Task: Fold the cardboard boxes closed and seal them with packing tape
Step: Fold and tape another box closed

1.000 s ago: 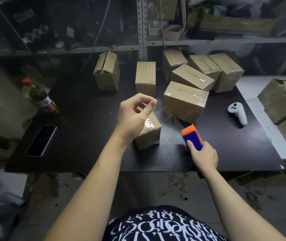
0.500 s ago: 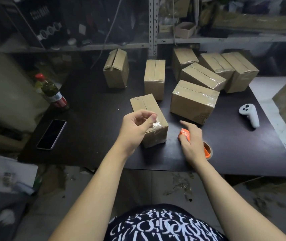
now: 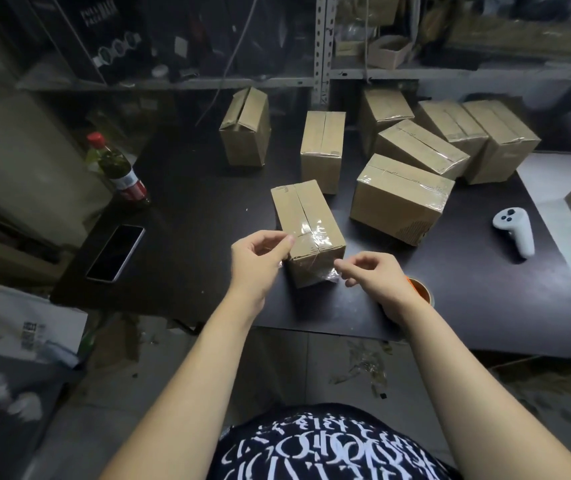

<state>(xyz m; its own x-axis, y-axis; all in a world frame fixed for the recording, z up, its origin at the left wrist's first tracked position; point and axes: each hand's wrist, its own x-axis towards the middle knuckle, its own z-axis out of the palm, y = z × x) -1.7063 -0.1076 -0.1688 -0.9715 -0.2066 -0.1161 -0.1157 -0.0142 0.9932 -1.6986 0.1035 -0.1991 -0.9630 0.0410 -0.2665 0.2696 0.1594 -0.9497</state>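
Observation:
A small cardboard box (image 3: 306,216) lies on the black table (image 3: 201,202) in front of me, flaps folded shut. A strip of clear packing tape (image 3: 313,233) runs crosswise over its near end and hangs crumpled at the lower right corner. My left hand (image 3: 260,258) pinches the tape's left end beside the box. My right hand (image 3: 374,278) has its thumb and forefinger at the crumpled right end, pinching it. The orange tape dispenser (image 3: 421,292) lies on the table, mostly hidden behind my right hand.
Several taped boxes (image 3: 402,199) crowd the back right, one box (image 3: 322,147) stands mid-table, and another (image 3: 246,129) has loose flaps. A bottle (image 3: 121,171) and a phone (image 3: 116,252) lie left, a white controller (image 3: 514,230) right. Shelving stands behind.
My right hand set the dispenser down on the table, let go, and moved left to the tape's right end. My left hand lowered its tape end to the box's near left side.

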